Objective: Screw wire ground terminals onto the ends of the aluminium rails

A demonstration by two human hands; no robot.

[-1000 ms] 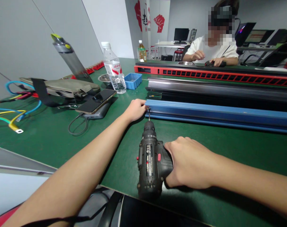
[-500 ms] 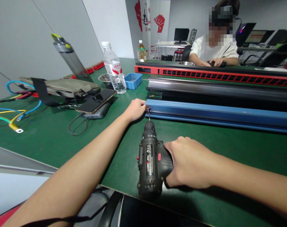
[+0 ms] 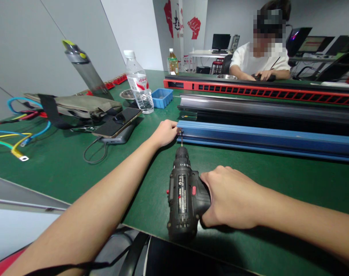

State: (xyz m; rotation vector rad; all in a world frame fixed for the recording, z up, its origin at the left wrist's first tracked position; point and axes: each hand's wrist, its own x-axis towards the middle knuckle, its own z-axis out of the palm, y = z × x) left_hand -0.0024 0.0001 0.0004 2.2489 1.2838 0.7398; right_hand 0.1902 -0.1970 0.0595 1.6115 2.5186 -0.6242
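Green matte bench top [image 3: 62, 168], viewed from above. At far left, coloured cables with ring terminals [image 3: 17, 153] lie loose; beside them a grey fabric bag [image 3: 76, 105], a glossy smartphone [image 3: 117, 122] stacked on a power bank, a clear ribbed water bottle [image 3: 138, 82] and a small blue plastic bin [image 3: 162, 97]. The left hand [image 3: 164, 133] is closed around the near end of a long blue extruded profile [image 3: 263, 140] (smooth, straight-edged, running off the right border), fingers curled over its end face. The cordless drill [image 3: 182, 199], black moulded plastic with a red switch, lies on its side near the bench's front edge; its bit meets the profile's end just beside the left fingers. The right hand [image 3: 230, 197] is clamped on the drill's grip. Bare green surface stays open right of the drill. Behind the blue profile lie a dark profile [image 3: 263, 109] and a red slotted one [image 3: 263, 92]; a person in white [image 3: 259, 57] sits beyond.
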